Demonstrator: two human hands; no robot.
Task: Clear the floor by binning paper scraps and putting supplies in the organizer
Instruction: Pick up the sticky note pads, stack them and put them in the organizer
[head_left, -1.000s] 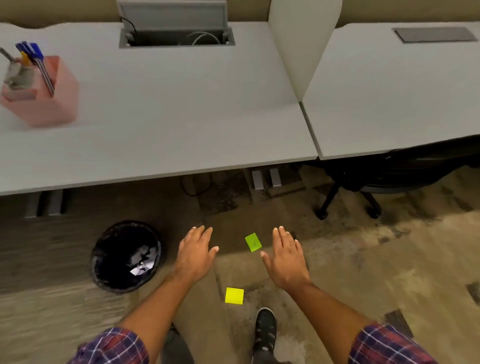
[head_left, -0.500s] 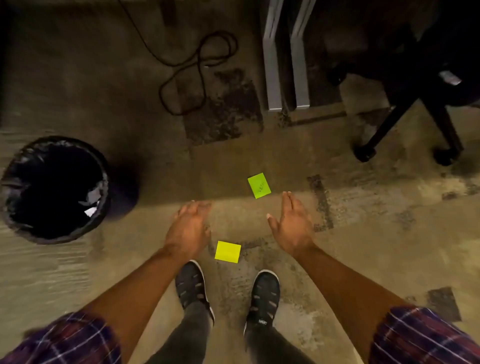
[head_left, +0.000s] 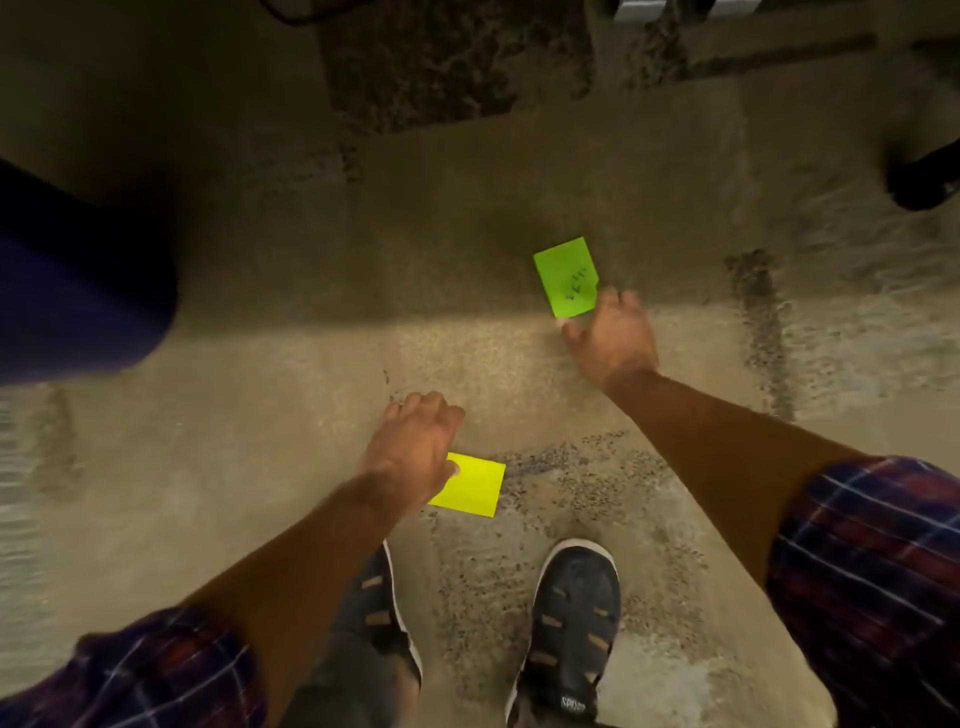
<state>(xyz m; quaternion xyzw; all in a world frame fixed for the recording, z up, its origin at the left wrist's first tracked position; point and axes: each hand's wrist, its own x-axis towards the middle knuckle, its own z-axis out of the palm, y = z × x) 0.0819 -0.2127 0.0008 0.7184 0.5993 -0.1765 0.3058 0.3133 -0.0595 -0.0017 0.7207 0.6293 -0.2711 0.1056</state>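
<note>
Green sticky note (head_left: 566, 277) with dark handwriting lies on the mottled tan carpet floor (head_left: 311, 364). The right hand (head_left: 613, 338) touches its lower right corner, fingers curled at the edge; whether it grips the paper cannot be told. A yellow sticky note (head_left: 475, 486) lies nearer the person's dark shoes (head_left: 571, 623). The left hand (head_left: 413, 449) covers its left edge, fingers bent, grip unclear. A dark bin (head_left: 78, 280) stands at far left.

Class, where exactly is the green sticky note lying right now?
In the head view the green sticky note lies on the carpet right of centre, at the right hand, beyond the yellow note.
</note>
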